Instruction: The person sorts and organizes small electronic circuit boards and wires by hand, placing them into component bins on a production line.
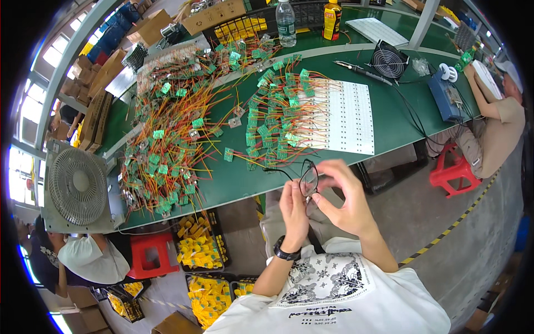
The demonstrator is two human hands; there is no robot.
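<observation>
A pair of black-framed eyeglasses [309,179] is held in front of me, just off the table's near edge. My left hand [293,211] pinches the frame low down, and one temple arm sticks out over the table to the left. Around the other side of the glasses curve the thumb and fingers of my right hand [350,203], slightly blurred, the thumb close to the lower rim. Beyond my hands lies a white perforated board [350,117]. Small green circuit boards [270,119] with red and yellow wires cover its left part and spread beside it.
A big heap of wired circuit boards [167,145] fills the table's left. A soldering iron [361,72], a small black fan [388,60] and a blue device [445,97] stand right. Bottles [286,25] line the back. Crates of yellow parts [203,245] sit below. A co-worker [500,117] sits at right.
</observation>
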